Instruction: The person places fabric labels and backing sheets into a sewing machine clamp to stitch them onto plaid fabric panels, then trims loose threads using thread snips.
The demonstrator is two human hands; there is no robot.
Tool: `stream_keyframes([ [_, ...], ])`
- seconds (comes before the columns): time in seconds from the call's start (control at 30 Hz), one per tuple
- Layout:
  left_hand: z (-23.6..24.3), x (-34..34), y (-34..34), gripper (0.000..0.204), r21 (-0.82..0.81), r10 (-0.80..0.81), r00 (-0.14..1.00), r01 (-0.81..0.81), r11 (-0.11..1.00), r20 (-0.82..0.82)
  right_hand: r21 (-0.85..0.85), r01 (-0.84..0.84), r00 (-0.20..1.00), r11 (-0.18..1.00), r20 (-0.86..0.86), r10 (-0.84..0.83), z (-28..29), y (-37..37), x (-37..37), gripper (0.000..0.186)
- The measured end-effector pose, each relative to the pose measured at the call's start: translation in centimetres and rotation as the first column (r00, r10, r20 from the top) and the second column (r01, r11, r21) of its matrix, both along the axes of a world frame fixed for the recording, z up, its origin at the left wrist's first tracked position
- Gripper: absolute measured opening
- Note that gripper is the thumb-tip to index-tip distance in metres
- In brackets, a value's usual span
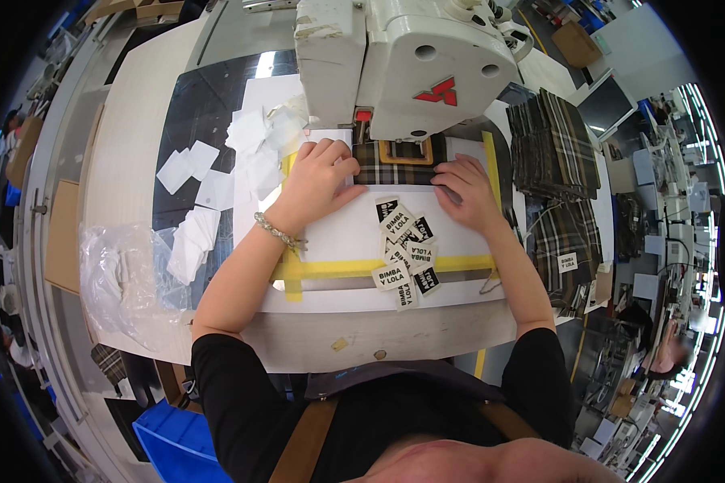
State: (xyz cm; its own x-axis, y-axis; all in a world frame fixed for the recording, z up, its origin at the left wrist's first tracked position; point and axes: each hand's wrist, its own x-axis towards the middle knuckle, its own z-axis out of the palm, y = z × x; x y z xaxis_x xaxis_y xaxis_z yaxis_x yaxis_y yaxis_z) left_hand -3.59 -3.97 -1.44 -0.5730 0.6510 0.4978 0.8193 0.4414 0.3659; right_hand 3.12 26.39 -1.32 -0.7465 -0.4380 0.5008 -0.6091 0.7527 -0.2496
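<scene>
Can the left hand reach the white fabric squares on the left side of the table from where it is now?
Probably yes. The left hand rests on the plaid fabric piece under the sewing machine, and the white fabric squares lie just beside it on the person's left, with nothing between them.

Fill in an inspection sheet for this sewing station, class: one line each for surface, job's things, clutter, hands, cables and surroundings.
Surface: white table marked with yellow tape.
Job's things: plaid fabric piece under the white sewing machine; small woven labels heaped in front.
Clutter: white fabric squares scattered left; clear plastic bag.
Hands: left hand and right hand both press flat on the plaid piece.
Cables: nothing seen.
Surroundings: stacked plaid pieces right; blue bin below.
</scene>
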Motion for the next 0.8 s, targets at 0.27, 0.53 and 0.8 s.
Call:
stream_keyframes([
  [0.27, -0.5, 0.1, 0.5, 0.014, -0.107, -0.029, 0.998, 0.024, 0.994, -0.048, 0.006, 0.005, 0.999, 1.0, -0.05, -0.004, -0.2, 0.0, -0.1, 0.014],
  [0.53, -0.7, 0.6, 1.8, 0.027, -0.149, 0.053, 0.992, -0.069, 0.986, -0.111, 0.033, 0.052, 0.986, 0.998, -0.162, -0.046, -0.4, 0.5, -0.5, 0.01],
  [0.8, -0.6, -0.7, 1.3, 0.051, -0.127, 0.228, 0.972, -0.233, 0.964, -0.047, 0.032, 0.103, 0.983, 0.994, -0.154, -0.097, -0.9, 0.6, -1.8, 0.014],
])
